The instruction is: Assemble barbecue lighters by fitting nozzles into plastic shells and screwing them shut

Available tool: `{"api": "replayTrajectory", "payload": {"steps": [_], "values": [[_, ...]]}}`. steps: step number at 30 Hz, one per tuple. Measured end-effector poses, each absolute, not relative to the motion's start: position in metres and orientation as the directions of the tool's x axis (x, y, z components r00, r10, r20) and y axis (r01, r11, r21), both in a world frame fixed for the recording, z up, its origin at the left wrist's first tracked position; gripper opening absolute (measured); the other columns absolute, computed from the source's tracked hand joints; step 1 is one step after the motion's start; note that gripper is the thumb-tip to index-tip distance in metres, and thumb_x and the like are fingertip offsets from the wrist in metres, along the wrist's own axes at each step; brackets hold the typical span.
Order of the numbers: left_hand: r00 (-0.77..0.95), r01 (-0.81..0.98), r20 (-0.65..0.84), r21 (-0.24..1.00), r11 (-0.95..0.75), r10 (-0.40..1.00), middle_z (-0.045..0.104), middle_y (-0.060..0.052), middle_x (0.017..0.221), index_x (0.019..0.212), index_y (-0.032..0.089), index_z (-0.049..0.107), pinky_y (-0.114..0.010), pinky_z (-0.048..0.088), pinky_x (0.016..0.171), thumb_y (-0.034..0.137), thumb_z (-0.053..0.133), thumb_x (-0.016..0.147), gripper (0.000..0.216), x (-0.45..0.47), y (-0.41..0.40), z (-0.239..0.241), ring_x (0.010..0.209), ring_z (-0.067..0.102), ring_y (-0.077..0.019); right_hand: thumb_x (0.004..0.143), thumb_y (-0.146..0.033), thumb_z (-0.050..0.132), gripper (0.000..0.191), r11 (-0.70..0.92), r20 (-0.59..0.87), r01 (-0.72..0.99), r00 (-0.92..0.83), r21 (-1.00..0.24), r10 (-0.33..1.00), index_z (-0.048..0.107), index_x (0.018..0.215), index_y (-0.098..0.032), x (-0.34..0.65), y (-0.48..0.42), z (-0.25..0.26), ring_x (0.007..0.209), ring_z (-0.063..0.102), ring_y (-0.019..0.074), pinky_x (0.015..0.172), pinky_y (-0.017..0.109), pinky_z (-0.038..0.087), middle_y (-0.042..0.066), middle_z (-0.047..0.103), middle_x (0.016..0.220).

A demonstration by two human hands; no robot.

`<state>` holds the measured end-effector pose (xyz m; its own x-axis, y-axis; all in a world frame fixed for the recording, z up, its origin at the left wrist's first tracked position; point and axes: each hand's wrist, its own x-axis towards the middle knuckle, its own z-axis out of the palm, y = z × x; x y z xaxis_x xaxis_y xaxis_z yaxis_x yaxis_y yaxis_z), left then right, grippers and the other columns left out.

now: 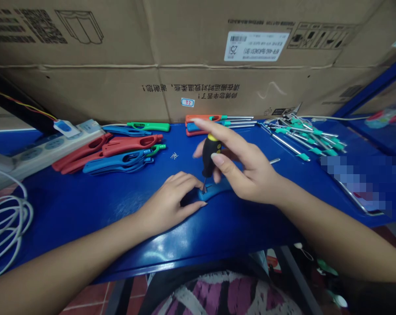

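My right hand (242,159) is closed around a short black and yellow screwdriver (209,157), held upright with the index finger stretched past its top. Its shaft points down at the end of a blue gas lighter (214,190) lying flat on the blue table. Thumb and fingertips of my left hand (174,197) grip that same end from both sides. My right hand hides much of the lighter's middle; a metal tube (275,161) shows beyond it. Several tiny screws (174,155) lie in a loose heap behind my left hand.
Red lighter shells (132,145) and blue ones (117,162) are piled at left, beside a power strip (50,146). Lighters with tubes (217,124) lie at the back. Metal tubes with green parts (303,135) and a phone (358,183) are at right. A cardboard box (119,87) stands behind.
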<state>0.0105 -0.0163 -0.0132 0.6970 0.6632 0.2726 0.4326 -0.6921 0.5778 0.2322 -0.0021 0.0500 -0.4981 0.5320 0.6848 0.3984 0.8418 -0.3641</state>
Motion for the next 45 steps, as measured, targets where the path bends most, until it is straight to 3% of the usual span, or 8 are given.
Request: {"api": "replayTrajectory", "payload": {"steps": [4, 10, 14, 20, 29, 33, 39, 45], "values": [[0.706, 0.422, 0.281, 0.57, -0.705, 0.65, 0.067, -0.005, 0.111, 0.112, 0.022, 0.059, -0.041, 0.046, 0.097, 0.032, 0.067, 0.096, 0.02, 0.01, -0.018, -0.012, 0.109, 0.059, -0.0231, 0.096, -0.04, 0.065, 0.035, 0.875, 0.789, 0.409, -0.434, -0.258, 0.436, 0.065, 0.124, -0.019, 0.235, 0.0, 0.049, 0.095, 0.072, 0.0191, 0.086, 0.033, 0.062, 0.008, 0.075, 0.113], [0.712, 0.429, 0.275, 0.559, -0.709, 0.647, 0.068, -0.006, 0.11, 0.112, 0.022, 0.059, -0.042, 0.047, 0.094, 0.034, 0.066, 0.096, 0.021, 0.009, -0.017, -0.012, 0.106, 0.06, -0.0243, 0.109, -0.035, 0.036, 0.042, 0.834, 0.662, 0.35, -0.508, -0.426, 0.551, 0.049, 0.146, -0.022, 0.237, -0.002, 0.05, 0.091, 0.073, 0.0147, 0.076, 0.029, 0.062, 0.007, 0.072, 0.122], [0.71, 0.423, 0.291, 0.552, -0.719, 0.641, 0.068, -0.005, 0.113, 0.114, 0.023, 0.059, -0.042, 0.045, 0.098, 0.033, 0.066, 0.096, 0.022, 0.009, -0.018, -0.014, 0.11, 0.06, -0.0241, 0.097, -0.044, 0.063, 0.034, 0.875, 0.784, 0.436, -0.458, -0.212, 0.419, 0.067, 0.122, -0.021, 0.239, -0.003, 0.052, 0.084, 0.072, 0.0171, 0.075, 0.029, 0.061, 0.006, 0.076, 0.098], [0.712, 0.435, 0.272, 0.553, -0.711, 0.647, 0.067, -0.006, 0.111, 0.111, 0.022, 0.059, -0.041, 0.046, 0.096, 0.033, 0.067, 0.096, 0.021, 0.009, -0.018, -0.012, 0.107, 0.059, -0.0241, 0.108, -0.031, 0.038, 0.042, 0.836, 0.656, 0.385, -0.521, -0.39, 0.546, 0.046, 0.148, -0.019, 0.236, -0.004, 0.051, 0.092, 0.071, 0.0147, 0.076, 0.028, 0.061, 0.009, 0.07, 0.124], [0.721, 0.433, 0.252, 0.563, -0.704, 0.646, 0.068, -0.006, 0.111, 0.112, 0.022, 0.06, -0.042, 0.046, 0.095, 0.033, 0.066, 0.096, 0.02, 0.01, -0.018, -0.011, 0.107, 0.059, -0.024, 0.108, -0.035, 0.036, 0.04, 0.835, 0.707, 0.457, -0.479, -0.307, 0.521, 0.059, 0.139, -0.023, 0.241, -0.004, 0.059, 0.082, 0.072, 0.0143, 0.076, 0.032, 0.063, 0.006, 0.074, 0.113], [0.723, 0.424, 0.263, 0.561, -0.711, 0.639, 0.067, -0.006, 0.114, 0.113, 0.023, 0.06, -0.043, 0.045, 0.099, 0.032, 0.066, 0.097, 0.02, 0.01, -0.018, -0.011, 0.111, 0.059, -0.0241, 0.098, -0.041, 0.061, 0.031, 0.874, 0.784, 0.466, -0.487, -0.139, 0.384, 0.071, 0.121, -0.022, 0.244, -0.003, 0.063, 0.079, 0.071, 0.0163, 0.075, 0.031, 0.062, 0.003, 0.075, 0.09], [0.719, 0.411, 0.268, 0.58, -0.703, 0.641, 0.068, -0.006, 0.114, 0.111, 0.023, 0.06, -0.041, 0.046, 0.097, 0.032, 0.065, 0.098, 0.018, 0.011, -0.018, -0.011, 0.11, 0.059, -0.0237, 0.107, -0.029, 0.038, 0.039, 0.858, 0.714, 0.45, -0.514, -0.247, 0.475, 0.06, 0.138, -0.026, 0.241, -0.005, 0.063, 0.099, 0.071, 0.0185, 0.089, 0.039, 0.061, 0.006, 0.073, 0.118], [0.726, 0.398, 0.276, 0.578, -0.712, 0.63, 0.069, -0.005, 0.115, 0.113, 0.023, 0.059, -0.04, 0.046, 0.1, 0.031, 0.065, 0.098, 0.018, 0.01, -0.019, -0.012, 0.113, 0.06, -0.0223, 0.099, -0.037, 0.061, 0.03, 0.865, 0.783, 0.496, -0.509, -0.074, 0.359, 0.069, 0.124, -0.024, 0.241, -0.007, 0.061, 0.091, 0.072, 0.0189, 0.083, 0.033, 0.062, 0.005, 0.076, 0.102]]}}
